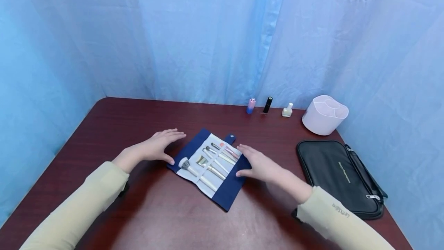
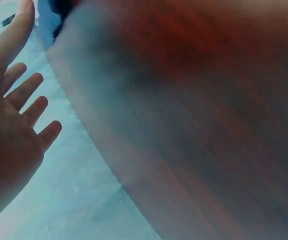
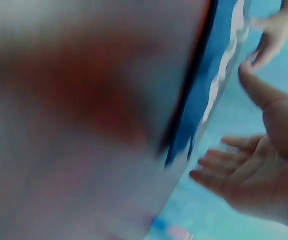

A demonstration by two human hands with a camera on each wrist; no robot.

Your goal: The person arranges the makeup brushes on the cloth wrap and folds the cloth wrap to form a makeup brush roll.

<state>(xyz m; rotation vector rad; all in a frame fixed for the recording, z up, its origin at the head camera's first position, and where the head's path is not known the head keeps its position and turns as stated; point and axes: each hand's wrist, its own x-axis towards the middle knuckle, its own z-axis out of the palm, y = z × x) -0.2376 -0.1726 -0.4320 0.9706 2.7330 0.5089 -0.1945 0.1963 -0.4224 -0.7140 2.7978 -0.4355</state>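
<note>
Both hands lie flat with straight fingers in the head view: left hand at nine o'clock of the unrolled brush roll, right hand at three o'clock, on the table. Left wrist view shows spread fingers. Right wrist view, blurred, shows an open palm beside the roll's blue edge.

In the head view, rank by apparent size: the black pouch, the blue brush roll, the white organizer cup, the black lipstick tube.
1. black pouch
2. blue brush roll, close to the pouch
3. white organizer cup, farther away
4. black lipstick tube
</note>
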